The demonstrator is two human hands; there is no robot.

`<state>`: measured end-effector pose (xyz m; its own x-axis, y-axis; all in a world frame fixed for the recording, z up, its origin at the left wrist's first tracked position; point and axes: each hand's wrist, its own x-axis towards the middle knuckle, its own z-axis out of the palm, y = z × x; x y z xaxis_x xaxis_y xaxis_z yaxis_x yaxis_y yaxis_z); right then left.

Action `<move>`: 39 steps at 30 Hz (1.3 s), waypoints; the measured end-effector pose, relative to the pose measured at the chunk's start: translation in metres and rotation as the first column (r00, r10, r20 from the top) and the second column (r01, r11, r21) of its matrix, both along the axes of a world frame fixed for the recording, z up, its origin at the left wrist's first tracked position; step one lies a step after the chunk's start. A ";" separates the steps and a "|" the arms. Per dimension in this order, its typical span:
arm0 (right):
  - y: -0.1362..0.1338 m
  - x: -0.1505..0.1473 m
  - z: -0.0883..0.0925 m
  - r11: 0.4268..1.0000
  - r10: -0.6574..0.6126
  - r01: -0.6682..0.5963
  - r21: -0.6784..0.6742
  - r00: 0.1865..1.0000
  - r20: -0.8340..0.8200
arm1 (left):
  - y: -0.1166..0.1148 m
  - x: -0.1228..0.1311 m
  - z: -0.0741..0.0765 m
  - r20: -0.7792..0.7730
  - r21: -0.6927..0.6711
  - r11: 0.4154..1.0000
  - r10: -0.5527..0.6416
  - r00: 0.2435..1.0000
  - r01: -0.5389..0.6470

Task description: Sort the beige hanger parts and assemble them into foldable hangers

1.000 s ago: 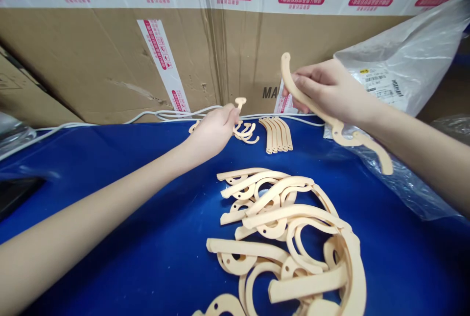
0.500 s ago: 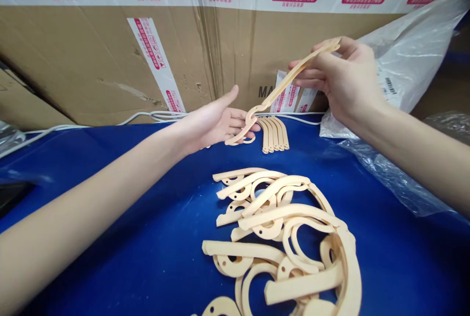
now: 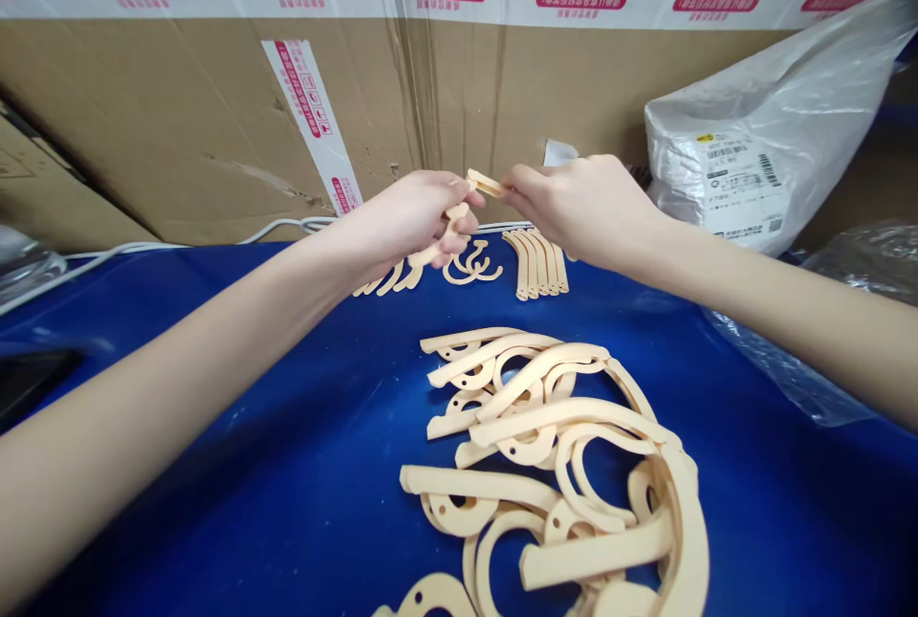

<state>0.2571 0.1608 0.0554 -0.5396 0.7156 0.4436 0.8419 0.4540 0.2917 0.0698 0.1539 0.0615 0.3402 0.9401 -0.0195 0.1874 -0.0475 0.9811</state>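
Both my hands meet at the far side of the blue table [image 3: 215,464]. My left hand [image 3: 412,215] is closed round a cream rubber strip [image 3: 482,183], and my right hand [image 3: 574,206] pinches the strip's other end. Below them lie small hook-shaped cream pieces [image 3: 469,265] and a neat row of straight cream strips [image 3: 536,263]. A loose heap of cream curved rubber parts [image 3: 566,464] fills the near middle of the table.
A large cardboard box [image 3: 215,120] with red-and-white tape stands along the back. A white cable [image 3: 143,249] runs along its foot. A white plastic bag [image 3: 767,148] with a barcode label sits at the right, with clear plastic film [image 3: 789,359] below it.
My right hand has come down and left with the strip. My left hand, open half a second ago, has closed on the strip, so both hands now grip it.
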 end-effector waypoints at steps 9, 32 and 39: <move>0.022 0.008 0.003 0.838 -0.209 -0.228 -0.496 0.706 -0.677 | 0.007 -0.019 -0.016 -0.156 0.324 0.901 0.352 0.923 -0.288; 0.015 0.103 -0.073 0.917 0.136 -0.247 -0.313 0.932 -0.337 | 0.031 -0.074 -0.091 -0.792 0.436 0.841 0.190 0.580 0.320; 0.015 0.103 -0.074 0.892 0.154 -0.258 -0.372 0.946 -0.286 | 0.032 -0.071 -0.093 -0.799 0.456 0.836 0.235 0.553 0.304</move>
<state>0.3597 0.1754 -0.0185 -0.6073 0.7438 0.2792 0.7369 0.6587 -0.1519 -0.0013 0.1860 -0.0312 0.4592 0.8756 0.1496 0.8501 -0.4821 0.2121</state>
